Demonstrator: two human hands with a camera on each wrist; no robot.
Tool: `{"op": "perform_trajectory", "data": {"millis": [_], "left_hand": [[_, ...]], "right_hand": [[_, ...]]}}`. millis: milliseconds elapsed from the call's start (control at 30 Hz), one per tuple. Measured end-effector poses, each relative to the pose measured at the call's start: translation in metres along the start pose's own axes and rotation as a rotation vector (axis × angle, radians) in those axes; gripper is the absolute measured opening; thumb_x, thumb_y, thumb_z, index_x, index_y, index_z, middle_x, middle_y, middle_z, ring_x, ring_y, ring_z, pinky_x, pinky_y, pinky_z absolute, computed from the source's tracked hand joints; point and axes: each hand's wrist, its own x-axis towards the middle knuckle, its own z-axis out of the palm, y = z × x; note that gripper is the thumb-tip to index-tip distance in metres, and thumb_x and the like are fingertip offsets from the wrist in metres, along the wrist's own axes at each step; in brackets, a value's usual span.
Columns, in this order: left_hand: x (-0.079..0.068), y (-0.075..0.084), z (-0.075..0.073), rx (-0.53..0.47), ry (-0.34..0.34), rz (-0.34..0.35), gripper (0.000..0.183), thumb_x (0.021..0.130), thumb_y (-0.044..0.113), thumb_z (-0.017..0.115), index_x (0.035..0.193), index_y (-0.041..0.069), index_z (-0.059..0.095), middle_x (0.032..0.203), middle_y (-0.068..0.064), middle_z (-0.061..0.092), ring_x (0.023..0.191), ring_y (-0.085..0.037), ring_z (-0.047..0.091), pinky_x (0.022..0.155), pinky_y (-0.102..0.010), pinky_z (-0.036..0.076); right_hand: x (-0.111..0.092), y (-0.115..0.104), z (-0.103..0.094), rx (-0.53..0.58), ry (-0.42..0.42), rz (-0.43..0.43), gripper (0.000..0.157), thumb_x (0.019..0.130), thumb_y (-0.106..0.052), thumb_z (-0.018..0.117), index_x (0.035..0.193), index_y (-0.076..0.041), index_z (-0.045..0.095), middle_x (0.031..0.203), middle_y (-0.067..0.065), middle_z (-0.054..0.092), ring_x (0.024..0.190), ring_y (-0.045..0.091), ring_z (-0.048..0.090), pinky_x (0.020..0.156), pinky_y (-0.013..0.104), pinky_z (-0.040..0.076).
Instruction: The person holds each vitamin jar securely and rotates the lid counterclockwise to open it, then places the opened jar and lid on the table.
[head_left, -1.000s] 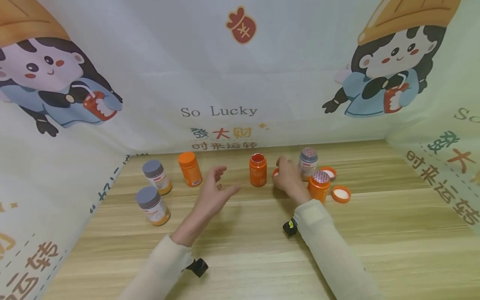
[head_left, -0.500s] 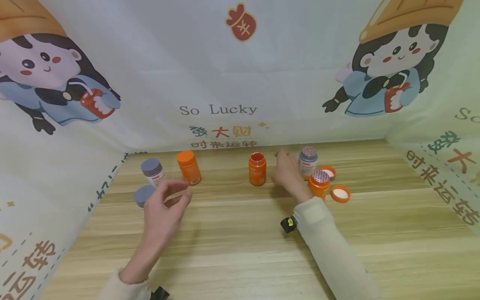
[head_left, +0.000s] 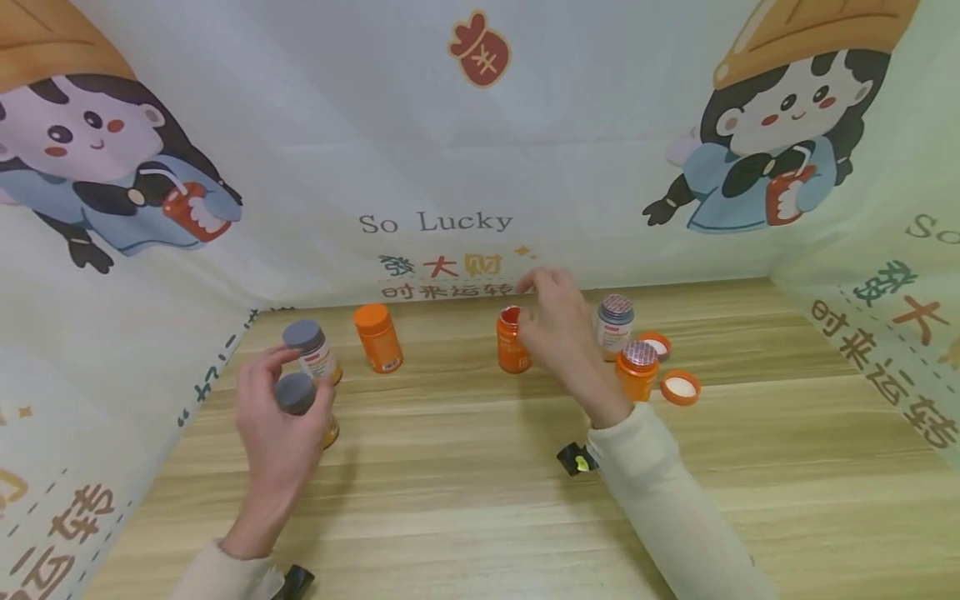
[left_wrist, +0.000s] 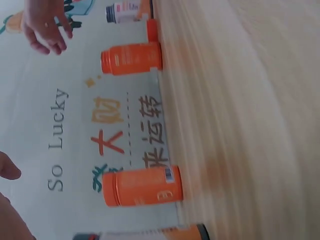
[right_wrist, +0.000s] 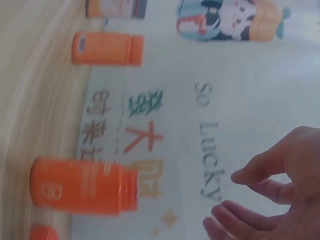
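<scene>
My left hand [head_left: 273, 425] curves around the grey cap [head_left: 295, 393] of the front grey-lidded bottle [head_left: 331, 432] in the head view, its thumb on the near right side. Fingers and thumb stand apart, and part of the bottle is hidden behind the hand. My right hand [head_left: 558, 333], with nothing in it, hovers by an uncapped orange bottle [head_left: 513, 348]. Its fingers are loosely bent above that bottle's height in the right wrist view. Behind the first bottle stands another grey-lidded bottle [head_left: 317, 354]. A capped orange bottle [head_left: 380, 339] is to the right of it.
At the right stand a grey-necked bottle [head_left: 615, 325] and an orange bottle [head_left: 636, 382], both with foil seals showing. Two orange caps lie beside them, the nearer cap [head_left: 681, 387] with its white inside up. Another orange cap [left_wrist: 152, 30] lies past the uncapped bottle. A printed cloth [head_left: 420, 150] backs the table.
My left hand has moved left from the middle of the table to the front grey-lidded bottle. My right hand has risen and shifted left, away from the table, toward the uncapped orange bottle.
</scene>
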Motion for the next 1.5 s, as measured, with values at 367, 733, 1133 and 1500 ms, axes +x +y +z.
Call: {"op": "perform_trajectory", "data": {"millis": [367,733,1133,1500], "left_hand": [[0.016,-0.002,0.062,-0.220,-0.266,-0.545,0.087,0.092,0.019,0.073,0.161,0.012,0.021,0.169,-0.011,0.020,0.157,-0.030,0.023,0.131,-0.046,0.027],[0.036,-0.050,0.125,-0.227,-0.172,-0.719,0.093,0.083,0.012,0.081,0.157,0.010,0.024,0.159,-0.018,0.038,0.144,-0.034,0.044,0.123,-0.047,0.040],[0.036,-0.051,0.146,-0.200,-0.216,-0.718,0.063,0.084,0.007,0.072,0.142,0.009,0.047,0.127,-0.013,0.059,0.109,-0.025,0.055,0.099,-0.038,0.050],[0.011,0.000,0.143,-0.204,-0.519,-0.498,0.046,0.075,0.003,0.076,0.117,0.003,0.058,0.097,-0.010,0.062,0.084,-0.021,0.056,0.076,-0.028,0.049]], "right_hand": [[-0.038,0.003,0.012,-0.035,-0.096,-0.344,0.018,0.089,-0.002,0.066,0.107,-0.006,0.067,0.112,0.011,0.065,0.093,0.025,0.062,0.078,0.036,0.057],[-0.059,0.011,0.009,-0.083,-0.240,-0.312,0.018,0.093,-0.011,0.067,0.111,-0.010,0.066,0.117,0.006,0.064,0.106,0.023,0.066,0.086,0.037,0.061],[-0.055,0.016,0.009,-0.102,-0.294,-0.262,0.018,0.094,-0.017,0.068,0.111,-0.011,0.067,0.118,0.006,0.066,0.106,0.024,0.066,0.088,0.039,0.060],[-0.040,0.027,-0.002,-0.028,-0.279,-0.216,0.017,0.094,-0.013,0.069,0.109,-0.007,0.067,0.110,0.009,0.070,0.104,0.025,0.069,0.086,0.039,0.061]]}}
